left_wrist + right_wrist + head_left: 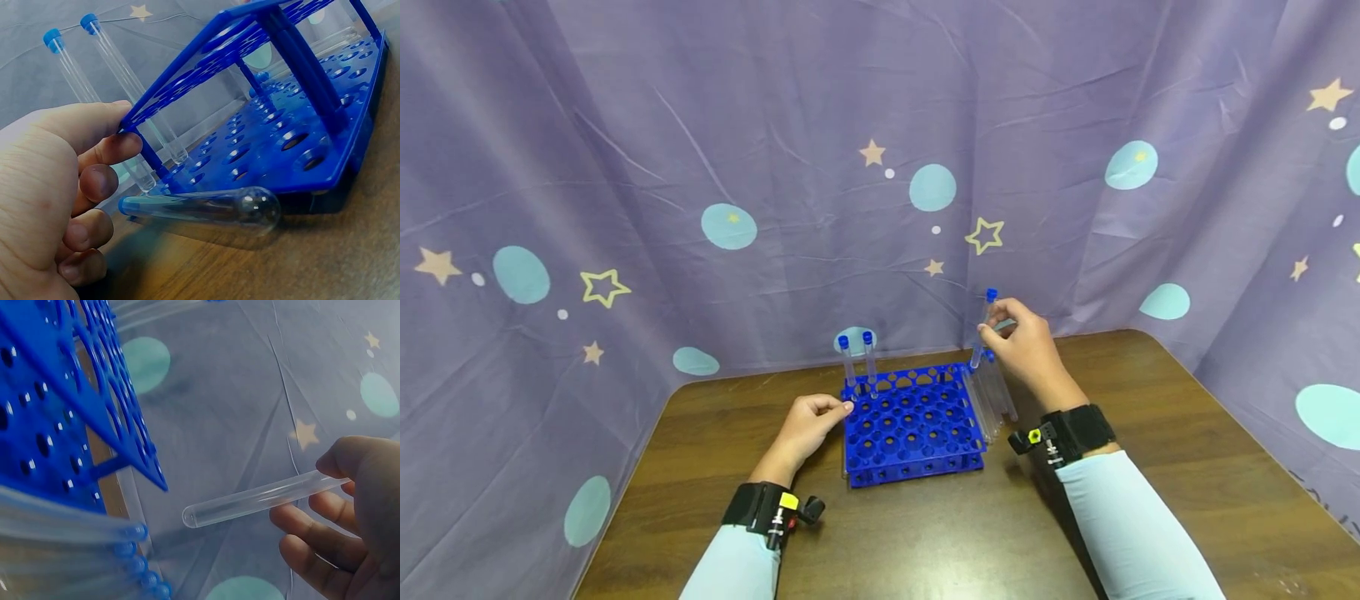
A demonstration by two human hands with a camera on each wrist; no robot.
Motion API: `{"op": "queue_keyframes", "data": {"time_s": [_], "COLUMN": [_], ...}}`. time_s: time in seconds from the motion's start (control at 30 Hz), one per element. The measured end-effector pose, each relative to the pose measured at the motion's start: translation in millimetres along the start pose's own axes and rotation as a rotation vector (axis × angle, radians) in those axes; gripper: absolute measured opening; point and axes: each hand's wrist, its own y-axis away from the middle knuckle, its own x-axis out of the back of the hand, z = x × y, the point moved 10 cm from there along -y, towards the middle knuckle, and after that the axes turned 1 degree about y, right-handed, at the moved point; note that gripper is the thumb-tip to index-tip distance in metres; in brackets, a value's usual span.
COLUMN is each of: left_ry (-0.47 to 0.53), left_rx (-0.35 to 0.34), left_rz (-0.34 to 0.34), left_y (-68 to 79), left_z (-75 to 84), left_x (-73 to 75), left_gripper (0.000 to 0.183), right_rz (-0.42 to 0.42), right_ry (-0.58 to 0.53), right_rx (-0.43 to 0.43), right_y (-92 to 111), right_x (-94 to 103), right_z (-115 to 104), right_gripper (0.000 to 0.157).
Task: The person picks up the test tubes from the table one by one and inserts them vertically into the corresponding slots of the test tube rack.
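A blue test tube rack stands on the table. My left hand pinches its left edge between thumb and forefinger. Two clear test tubes with blue caps, one left and one right, stand upright in the rack's back-left holes. My right hand pinches a third capped test tube near its upper end, above the rack's back-right corner. Its rounded bottom points down, apart from the rack. The fingers hide its cap in the right wrist view.
Several capped test tubes lie along the rack's right side. Another tube lies against the left side, under my left hand. A purple curtain hangs behind the wooden table.
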Motion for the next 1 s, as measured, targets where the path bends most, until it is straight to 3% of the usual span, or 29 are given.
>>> {"op": "queue_keyframes", "data": {"time_s": [0.33, 0.73, 1.0], "left_ry": [-0.003, 0.015, 0.019], "left_rx": [-0.001, 0.008, 0.014], "left_rz": [-0.007, 0.008, 0.001], "left_y": [-1.9, -1.5, -1.0], "left_z": [-1.2, -2.8, -1.8], "left_x": [-4.2, 0.1, 0.0], "left_gripper": [0.022, 0.023, 0.021], "right_rz": [-0.106, -0.203, -0.262], "right_ry": [-0.053, -0.056, -0.064], "right_rx": [0.013, 0.043, 0.04], "right_y": [3.4, -17.3, -21.8], "right_x": [-27.9, -68.8, -97.1], "right_z": [-27.4, -84.5, -97.5], "right_gripper": [0.032, 0.033, 0.032]}}
